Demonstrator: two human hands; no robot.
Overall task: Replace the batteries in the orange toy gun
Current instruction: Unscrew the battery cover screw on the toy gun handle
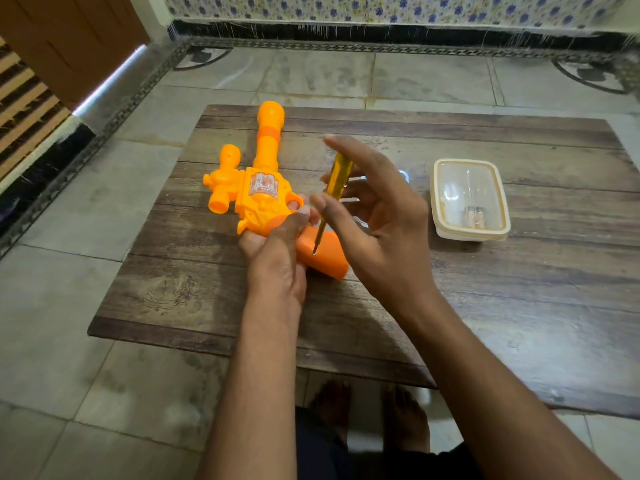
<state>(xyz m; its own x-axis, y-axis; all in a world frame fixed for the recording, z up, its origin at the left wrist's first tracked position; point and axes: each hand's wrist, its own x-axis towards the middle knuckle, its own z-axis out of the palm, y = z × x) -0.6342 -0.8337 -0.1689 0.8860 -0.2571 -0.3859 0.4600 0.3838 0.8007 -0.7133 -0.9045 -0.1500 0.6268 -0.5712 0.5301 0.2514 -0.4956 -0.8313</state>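
Head view: The orange toy gun is lying on its side on the wooden board, which is resting on a tiled floor. The barrel is pointing away from the person, and the darker orange grip is pointing toward the person and to the right.

The left hand is gripping the gun at the junction of body and grip, with the thumb lying over the trigger area.

The right hand is pinching a screwdriver with a yellow handle between the thumb and fingers. The remaining fingers are spreading loosely outward. The screwdriver is standing nearly upright, leaning slightly, with its metal tip touching the grip of the gun.

A plastic box with a clear lid is sitting on the board, well to the right of the hands. Batteries are showing through the lid.
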